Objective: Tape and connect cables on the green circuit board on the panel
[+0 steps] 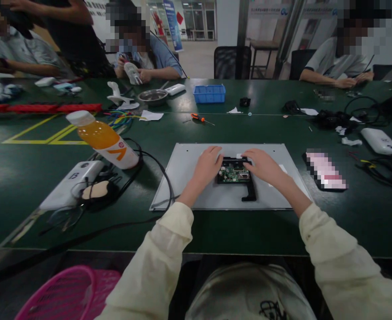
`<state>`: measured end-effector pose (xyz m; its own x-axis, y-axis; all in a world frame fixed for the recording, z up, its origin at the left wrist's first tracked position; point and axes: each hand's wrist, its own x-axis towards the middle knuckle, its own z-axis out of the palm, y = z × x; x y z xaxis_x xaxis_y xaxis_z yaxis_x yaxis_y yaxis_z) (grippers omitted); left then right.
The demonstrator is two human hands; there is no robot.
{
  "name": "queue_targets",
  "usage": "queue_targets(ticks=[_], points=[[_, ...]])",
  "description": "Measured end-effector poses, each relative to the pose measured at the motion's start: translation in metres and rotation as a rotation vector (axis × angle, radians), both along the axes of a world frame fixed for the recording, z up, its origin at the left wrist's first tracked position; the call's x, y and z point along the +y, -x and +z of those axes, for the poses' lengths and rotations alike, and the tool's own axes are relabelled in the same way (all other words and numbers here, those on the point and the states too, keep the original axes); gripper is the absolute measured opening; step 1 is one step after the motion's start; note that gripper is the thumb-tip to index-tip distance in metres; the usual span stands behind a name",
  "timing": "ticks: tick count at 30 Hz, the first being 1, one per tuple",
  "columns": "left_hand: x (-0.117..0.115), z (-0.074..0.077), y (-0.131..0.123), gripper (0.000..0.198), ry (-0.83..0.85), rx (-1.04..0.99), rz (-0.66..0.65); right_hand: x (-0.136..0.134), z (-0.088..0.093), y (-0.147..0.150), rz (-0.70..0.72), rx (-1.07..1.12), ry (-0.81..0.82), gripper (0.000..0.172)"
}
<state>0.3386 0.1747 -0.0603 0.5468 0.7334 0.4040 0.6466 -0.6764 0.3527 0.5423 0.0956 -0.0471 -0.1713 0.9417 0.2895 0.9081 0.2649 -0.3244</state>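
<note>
A black frame (pixel 251 192) with a green circuit board (pixel 233 174) in it lies on a light grey panel (pixel 189 178). At the frame's upper left side is my left hand (pixel 209 164), its fingers bent and together, with the fingertips at the frame's edge. My right hand (pixel 261 164) holds the frame's upper right corner between thumb and fingers. An arm of the frame extends toward me at its lower right.
On the left stand an orange drink bottle (pixel 107 142), a white device (pixel 72 184) and black cables. A phone (pixel 326 171) lies at the right. Beyond are a screwdriver (pixel 201 118), a blue bin (pixel 210 94) and a metal bowl (pixel 153 96). People sit across the table.
</note>
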Motion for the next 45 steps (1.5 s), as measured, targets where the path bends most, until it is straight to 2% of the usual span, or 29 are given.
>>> queue_targets(ticks=[3, 6, 11, 16, 20, 24, 28, 30, 34, 36, 41, 45], points=[[-0.005, -0.008, -0.006, 0.036, 0.051, -0.047, -0.056, 0.026, -0.01, 0.007, -0.036, -0.028, 0.044, 0.029], [-0.007, -0.012, -0.007, 0.037, 0.084, -0.029, -0.08, 0.036, -0.016, 0.012, -0.11, -0.057, 0.071, 0.027], [-0.007, -0.014, -0.006, 0.035, 0.116, -0.003, -0.085, 0.031, -0.009, 0.012, -0.177, -0.072, -0.002, 0.029], [-0.007, -0.013, -0.005, 0.033, 0.121, -0.007, -0.09, 0.019, -0.004, -0.016, -0.287, -0.11, -0.135, 0.033], [-0.006, -0.013, -0.005, 0.034, 0.132, -0.003, -0.093, 0.011, -0.02, -0.043, -0.345, -0.154, 0.006, 0.033], [-0.006, -0.012, -0.005, 0.033, 0.127, -0.008, -0.086, 0.005, -0.031, -0.057, -0.292, -0.076, 0.0, 0.04], [-0.007, -0.012, -0.006, 0.033, 0.13, -0.009, -0.072, -0.004, -0.026, -0.064, -0.23, 0.004, -0.023, 0.041], [-0.007, -0.012, -0.006, 0.033, 0.133, -0.009, -0.07, -0.01, -0.023, -0.07, -0.188, 0.025, 0.017, 0.043], [-0.008, -0.011, -0.005, 0.033, 0.145, 0.0, -0.071, -0.024, -0.018, -0.084, -0.159, 0.04, 0.146, 0.062], [-0.008, -0.01, -0.005, 0.033, 0.145, 0.001, -0.073, -0.03, -0.013, -0.088, -0.157, 0.033, 0.205, 0.065], [-0.008, -0.009, -0.005, 0.034, 0.141, -0.002, -0.085, -0.038, 0.001, -0.085, -0.088, 0.069, 0.314, 0.057], [-0.007, -0.01, -0.005, 0.034, 0.139, 0.003, -0.092, -0.038, 0.002, -0.083, -0.098, 0.077, 0.333, 0.04]])
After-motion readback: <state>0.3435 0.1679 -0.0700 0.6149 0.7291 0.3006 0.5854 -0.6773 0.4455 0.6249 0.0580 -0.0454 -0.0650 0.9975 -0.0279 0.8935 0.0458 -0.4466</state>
